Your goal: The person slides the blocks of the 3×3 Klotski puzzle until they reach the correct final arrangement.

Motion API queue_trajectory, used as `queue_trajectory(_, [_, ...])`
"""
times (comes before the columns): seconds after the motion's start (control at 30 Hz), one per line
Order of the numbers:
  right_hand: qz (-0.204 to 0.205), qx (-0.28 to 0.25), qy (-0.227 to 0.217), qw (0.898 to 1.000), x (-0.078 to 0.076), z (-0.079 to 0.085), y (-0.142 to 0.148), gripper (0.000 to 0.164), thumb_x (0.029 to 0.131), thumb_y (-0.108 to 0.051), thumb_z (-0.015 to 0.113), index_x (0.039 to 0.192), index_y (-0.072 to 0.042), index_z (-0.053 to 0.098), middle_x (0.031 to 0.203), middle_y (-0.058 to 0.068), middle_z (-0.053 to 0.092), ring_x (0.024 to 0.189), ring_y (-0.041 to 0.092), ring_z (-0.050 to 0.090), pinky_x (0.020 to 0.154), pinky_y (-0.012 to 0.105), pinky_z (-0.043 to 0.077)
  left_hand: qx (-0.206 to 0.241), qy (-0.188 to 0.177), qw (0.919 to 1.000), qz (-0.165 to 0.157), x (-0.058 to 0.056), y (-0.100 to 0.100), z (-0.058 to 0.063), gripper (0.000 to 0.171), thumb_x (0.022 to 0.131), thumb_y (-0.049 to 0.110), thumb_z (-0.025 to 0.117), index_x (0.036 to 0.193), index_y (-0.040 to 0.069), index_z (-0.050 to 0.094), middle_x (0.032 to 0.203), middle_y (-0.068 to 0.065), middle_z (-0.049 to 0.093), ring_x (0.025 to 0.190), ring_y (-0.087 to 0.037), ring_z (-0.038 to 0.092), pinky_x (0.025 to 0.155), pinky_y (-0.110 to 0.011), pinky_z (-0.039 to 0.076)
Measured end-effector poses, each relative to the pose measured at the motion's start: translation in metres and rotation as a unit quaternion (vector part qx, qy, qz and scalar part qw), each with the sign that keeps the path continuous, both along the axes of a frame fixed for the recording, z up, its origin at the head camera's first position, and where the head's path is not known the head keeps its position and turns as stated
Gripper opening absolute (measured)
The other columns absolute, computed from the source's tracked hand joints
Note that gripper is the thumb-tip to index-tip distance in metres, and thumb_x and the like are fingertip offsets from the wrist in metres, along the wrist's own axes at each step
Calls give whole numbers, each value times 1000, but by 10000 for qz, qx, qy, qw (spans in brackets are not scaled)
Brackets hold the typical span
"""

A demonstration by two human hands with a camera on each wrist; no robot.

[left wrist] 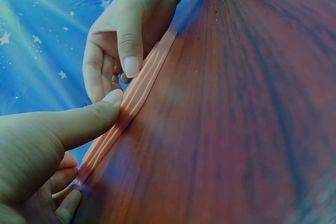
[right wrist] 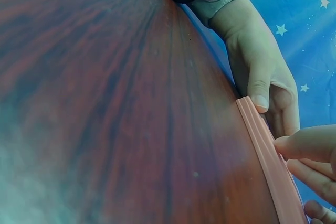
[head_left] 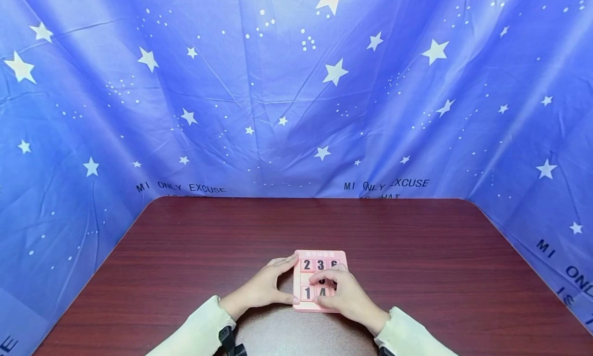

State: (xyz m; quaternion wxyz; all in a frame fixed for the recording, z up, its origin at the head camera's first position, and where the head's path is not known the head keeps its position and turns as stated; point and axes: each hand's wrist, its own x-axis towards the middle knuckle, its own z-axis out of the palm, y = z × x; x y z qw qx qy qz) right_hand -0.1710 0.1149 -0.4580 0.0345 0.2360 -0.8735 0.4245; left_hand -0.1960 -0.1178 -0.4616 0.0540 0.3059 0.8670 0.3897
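A pink number slide puzzle [head_left: 304,280] lies flat on the table, its layered edge [left wrist: 140,92] visible in the left wrist view. Its top row reads 2, 3, 6; the bottom row begins with 1 [head_left: 307,293] and 4. A gap shows at the left of the middle row. My left hand [head_left: 260,288] holds the puzzle's left side, thumb at the near corner and fingers at the far one. Over the right part, my right hand [head_left: 350,296] has its index finger bent above the middle row and thumb by the 4, covering several tiles.
The dark red wooden table [head_left: 208,232] has rounded far corners. Behind it and along both sides hangs a blue curtain [head_left: 259,88] with white stars and printed words. A black wrist device [head_left: 229,340] sits at the left cuff.
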Motion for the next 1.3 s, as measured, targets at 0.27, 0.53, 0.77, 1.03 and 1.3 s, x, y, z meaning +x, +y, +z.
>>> queue_trajectory(0.27, [-142, 49, -23, 9999, 0, 1, -3, 28, 64, -10, 76, 91, -18, 72, 87, -4, 55, 82, 9, 46, 71, 24, 41, -52, 3, 10000, 6, 0, 0, 1, 94, 69, 36, 82, 143, 0, 36, 151, -9, 33, 132, -28, 35, 108, -49, 28])
queue_trajectory(0.53, [-281, 63, 15, 9996, -3, 2, -7, 28, 64, -11, 77, 90, -18, 72, 90, -6, 59, 86, 12, 49, 76, 26, 43, -28, 18, 10000, -13, 0, -1, 0, 93, 69, 37, 81, 143, 0, 37, 150, -9, 34, 131, -29, 36, 107, -50, 29])
queue_trajectory(0.77, [-347, 56, 25, 9994, -8, 1, -8, 29, 63, -10, 78, 91, -17, 73, 88, -5, 61, 85, 12, 50, 76, 27, 43, -14, 12, 10000, -33, 1, 0, 0, 93, 70, 37, 81, 143, 1, 37, 151, -8, 34, 131, -27, 36, 107, -47, 30])
queue_trajectory(1.03, [-442, 114, -21, 9990, -13, 2, -8, 26, 65, -11, 77, 90, -20, 74, 88, -10, 64, 89, 13, 52, 79, 27, 43, -9, -5, 10000, -26, 2, 0, 1, 93, 70, 35, 82, 143, 0, 36, 151, -9, 34, 132, -27, 35, 108, -47, 29])
queue_trajectory(1.3, [-476, 4, -43, 9989, -16, 3, -8, 26, 68, -10, 78, 90, -22, 75, 93, -10, 66, 94, 14, 54, 84, 30, 43, -48, -66, 10000, -12, 1, 0, 2, 93, 70, 37, 81, 143, 2, 37, 151, -7, 34, 132, -26, 35, 108, -47, 30])
